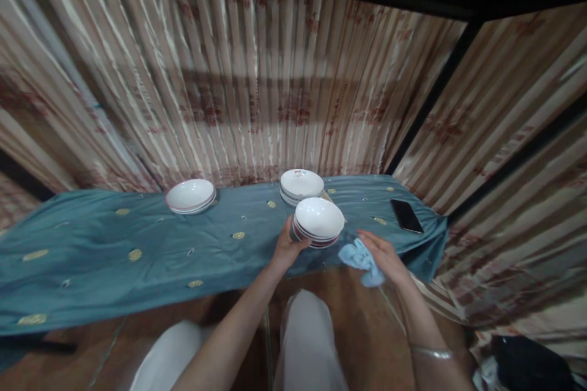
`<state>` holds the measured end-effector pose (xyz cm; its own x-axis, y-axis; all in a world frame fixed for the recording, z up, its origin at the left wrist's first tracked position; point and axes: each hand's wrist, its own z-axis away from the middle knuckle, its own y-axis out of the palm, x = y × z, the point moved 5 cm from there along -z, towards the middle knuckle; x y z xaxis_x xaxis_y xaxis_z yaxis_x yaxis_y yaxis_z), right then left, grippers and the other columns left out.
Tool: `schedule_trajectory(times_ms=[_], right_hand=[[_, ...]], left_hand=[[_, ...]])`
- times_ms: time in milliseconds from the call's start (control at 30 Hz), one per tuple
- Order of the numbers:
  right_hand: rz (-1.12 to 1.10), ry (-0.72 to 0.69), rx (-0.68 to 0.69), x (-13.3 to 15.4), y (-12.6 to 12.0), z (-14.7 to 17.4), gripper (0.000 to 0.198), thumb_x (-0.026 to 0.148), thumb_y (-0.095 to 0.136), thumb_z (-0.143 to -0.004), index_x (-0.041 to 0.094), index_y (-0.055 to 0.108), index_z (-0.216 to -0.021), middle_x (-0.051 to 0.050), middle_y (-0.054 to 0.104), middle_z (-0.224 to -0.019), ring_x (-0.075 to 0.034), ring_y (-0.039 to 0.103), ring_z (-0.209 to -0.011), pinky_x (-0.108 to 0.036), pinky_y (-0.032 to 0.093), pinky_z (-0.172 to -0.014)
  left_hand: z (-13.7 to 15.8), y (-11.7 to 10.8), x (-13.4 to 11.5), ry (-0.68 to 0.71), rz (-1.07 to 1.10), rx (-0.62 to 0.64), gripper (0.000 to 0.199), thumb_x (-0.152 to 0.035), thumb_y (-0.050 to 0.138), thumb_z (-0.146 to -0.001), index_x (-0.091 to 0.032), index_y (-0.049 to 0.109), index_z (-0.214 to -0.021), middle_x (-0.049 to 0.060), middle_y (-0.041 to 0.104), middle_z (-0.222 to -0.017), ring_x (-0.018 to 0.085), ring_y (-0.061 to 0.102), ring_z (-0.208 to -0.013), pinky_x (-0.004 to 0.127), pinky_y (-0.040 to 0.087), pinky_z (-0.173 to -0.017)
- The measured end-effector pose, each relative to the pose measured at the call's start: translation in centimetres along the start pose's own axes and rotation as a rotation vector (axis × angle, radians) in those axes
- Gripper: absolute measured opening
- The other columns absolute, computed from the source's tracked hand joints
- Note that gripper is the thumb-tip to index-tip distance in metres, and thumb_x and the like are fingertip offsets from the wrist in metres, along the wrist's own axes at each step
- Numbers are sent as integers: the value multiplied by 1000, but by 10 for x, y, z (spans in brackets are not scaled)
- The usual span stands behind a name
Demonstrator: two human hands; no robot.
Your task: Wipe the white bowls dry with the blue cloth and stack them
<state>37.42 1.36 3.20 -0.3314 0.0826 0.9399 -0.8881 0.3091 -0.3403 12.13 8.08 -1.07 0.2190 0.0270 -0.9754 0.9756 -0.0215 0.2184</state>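
My left hand (290,245) grips the left side of a stack of white bowls (320,217) with dark red bands, near the front edge of the table. To the right of this stack, my right hand (381,252) is closed on a crumpled light blue cloth (361,261), which hangs past the table's front edge. The cloth and the bowls are apart. Just behind the held bowls stands another stack of white dishes (301,184) with a red pattern inside. Part of what lies beside it is hidden.
A stack of shallow white bowls (191,195) with red rims sits toward the left on the teal patterned tablecloth (160,256). A black phone (406,215) lies at the right. Pleated curtains (257,85) hang behind, and a dark frame post (431,101) rises at the right.
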Motion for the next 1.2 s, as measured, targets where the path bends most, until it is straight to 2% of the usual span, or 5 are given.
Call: schedule_trajectory(times_ms=[167, 367, 633, 900, 1200], right_hand=[[-271, 121, 302, 12, 41, 62, 65, 65, 63, -71, 14, 69, -110, -2, 65, -67, -13, 55, -57, -23, 44, -55], [-287, -27, 547, 63, 141, 88, 49, 57, 59, -78, 15, 74, -99, -1, 61, -62, -9, 48, -53, -20, 38, -51], [87, -384, 492, 114, 273, 62, 35, 31, 46, -87, 18, 70, -108, -6, 73, -92, -18, 66, -78, -27, 48, -73], [758, -581, 553, 154, 390, 24, 59, 29, 38, -93, 10, 26, -147, -15, 71, -104, -25, 68, -95, -33, 47, -84], [954, -608, 632, 170, 451, -15, 46, 19, 38, -91, 9, 43, -135, -19, 67, -113, -27, 64, -106, -35, 47, -88]], left_hand=[[21, -36, 2, -108, -6, -90, 88, -12, 84, -47, -20, 53, -129, 14, 44, -146, 32, 33, -138, 48, 24, -112], [35, -106, -15, -122, 93, -262, 75, -5, 80, -50, -18, 59, -120, 15, 45, -145, 32, 39, -135, 40, 38, -105], [20, -188, -28, -186, 268, -569, 53, -7, 68, -72, -20, 55, -121, 14, 52, -138, 23, 54, -122, 33, 46, -96], [23, -235, -26, -196, 352, -557, 47, -12, 63, -77, -26, 53, -120, 6, 60, -127, 18, 61, -107, 31, 50, -86], [19, -253, -38, -204, 341, -563, 56, -15, 61, -79, -27, 46, -132, 9, 43, -147, 23, 48, -128, 36, 43, -101]])
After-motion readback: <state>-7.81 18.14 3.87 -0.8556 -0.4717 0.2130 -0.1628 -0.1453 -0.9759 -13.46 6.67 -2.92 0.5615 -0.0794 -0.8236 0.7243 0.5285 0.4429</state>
